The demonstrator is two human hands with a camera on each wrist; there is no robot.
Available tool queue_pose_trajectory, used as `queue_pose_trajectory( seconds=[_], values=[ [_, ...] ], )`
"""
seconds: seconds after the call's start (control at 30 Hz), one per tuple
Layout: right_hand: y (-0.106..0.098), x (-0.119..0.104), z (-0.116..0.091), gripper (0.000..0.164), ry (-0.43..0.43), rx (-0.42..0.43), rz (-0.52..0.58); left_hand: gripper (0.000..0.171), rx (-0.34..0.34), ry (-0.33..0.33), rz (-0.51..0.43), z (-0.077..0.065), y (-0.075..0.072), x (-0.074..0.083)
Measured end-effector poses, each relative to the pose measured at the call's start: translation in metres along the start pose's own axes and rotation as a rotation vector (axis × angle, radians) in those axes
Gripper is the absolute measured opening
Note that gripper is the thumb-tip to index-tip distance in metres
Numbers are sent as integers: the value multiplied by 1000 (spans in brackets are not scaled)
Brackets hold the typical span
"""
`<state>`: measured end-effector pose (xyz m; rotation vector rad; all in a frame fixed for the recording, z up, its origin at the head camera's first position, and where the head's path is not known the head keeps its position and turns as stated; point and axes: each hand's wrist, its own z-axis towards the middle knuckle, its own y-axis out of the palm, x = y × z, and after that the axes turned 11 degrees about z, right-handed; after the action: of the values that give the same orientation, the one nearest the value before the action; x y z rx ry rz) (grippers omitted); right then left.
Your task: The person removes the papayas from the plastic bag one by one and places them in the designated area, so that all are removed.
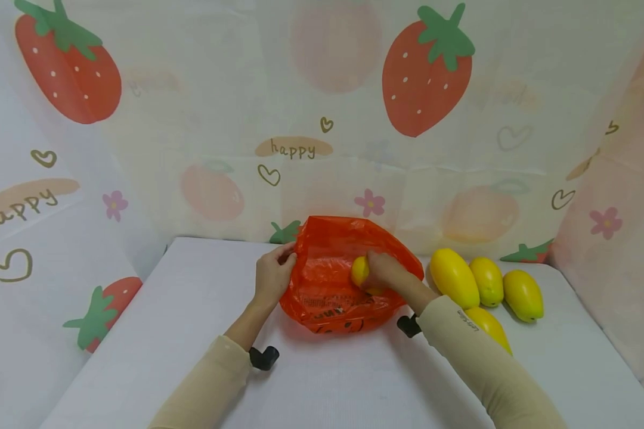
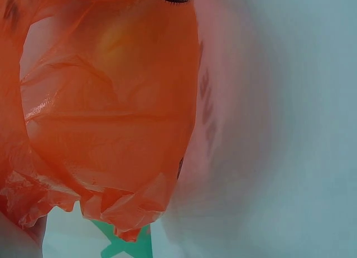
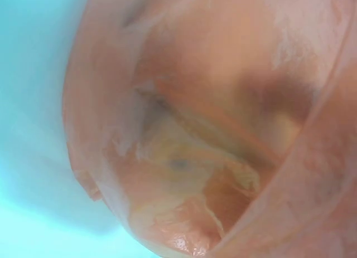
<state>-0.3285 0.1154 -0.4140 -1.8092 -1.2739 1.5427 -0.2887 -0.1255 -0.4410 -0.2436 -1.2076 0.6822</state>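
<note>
A red plastic bag [image 1: 322,262] with dark printing lies on the white table, its mouth spread wide. At its left rim my left hand [image 1: 272,277] pinches the plastic between thumb and fingers. My right hand [image 1: 389,272] is inside the mouth and grips a yellow mango [image 1: 359,272], partly hidden by the fingers. In the left wrist view the bag [image 2: 111,146] fills the left half, and a faint yellow patch shows through it. The right wrist view looks through the blurred plastic [image 3: 100,102], with yellowish shapes behind it.
Several more mangoes [image 1: 454,278] lie on the table to the right of the bag, one of them partly covered by the right sleeve [image 1: 477,351]. A strawberry-patterned cloth [image 1: 220,131] hangs behind the table [image 1: 327,381] and along both sides.
</note>
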Motion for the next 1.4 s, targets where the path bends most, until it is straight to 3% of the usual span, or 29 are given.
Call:
queue_pose_trajectory(
  seconds=[0.4, 0.77, 1.07, 1.4],
  values=[
    [-5, 0, -8, 67, -21, 5, 91, 30, -17, -17, -4, -2, 0, 2],
    [-17, -2, -14, 81, -52, 5, 46, 30, -16, -13, 2, -1, 0, 1],
    [-28, -4, -24, 76, -132, 46, 20, 30, -24, -22, -8, -2, 0, 2],
    [-41, -8, -35, 77, -162, 69, 25, 30, -22, -13, 4, -2, 0, 4]
  ],
)
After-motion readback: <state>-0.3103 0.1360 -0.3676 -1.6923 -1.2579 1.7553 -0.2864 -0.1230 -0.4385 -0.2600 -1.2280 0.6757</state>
